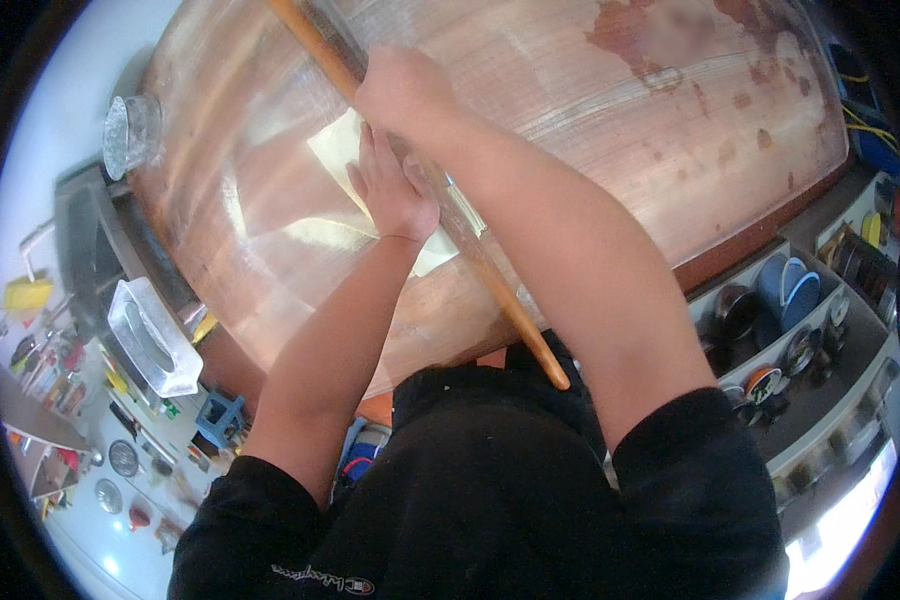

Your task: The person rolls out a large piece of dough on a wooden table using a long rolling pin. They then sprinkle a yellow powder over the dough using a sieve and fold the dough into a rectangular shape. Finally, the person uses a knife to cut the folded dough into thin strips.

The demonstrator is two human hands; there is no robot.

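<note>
A long wooden rolling pin (pixel 517 300) lies diagonally across the floured wooden table (pixel 607 172), its near end over the front edge. My right hand (pixel 409 94) is closed around the pin above its middle. Beside the pin, my left hand (pixel 394 187) rests with fingers extended on a pale yellow sheet, apparently dough (pixel 334 146). The heel and thumb of that hand are close to the pin; whether they touch it is unclear. Part of the sheet is hidden under my left hand and the pin, and a further piece of it shows below my left wrist.
A clear container (pixel 131 135) stands at the table's far left edge. A translucent plastic bin (pixel 154 337) and a blue stool (pixel 221 420) are at left. Open compartments (pixel 817 360) at right hold a blue bucket (pixel 787 292) and bowls. Reddish stains mark the tabletop's upper right.
</note>
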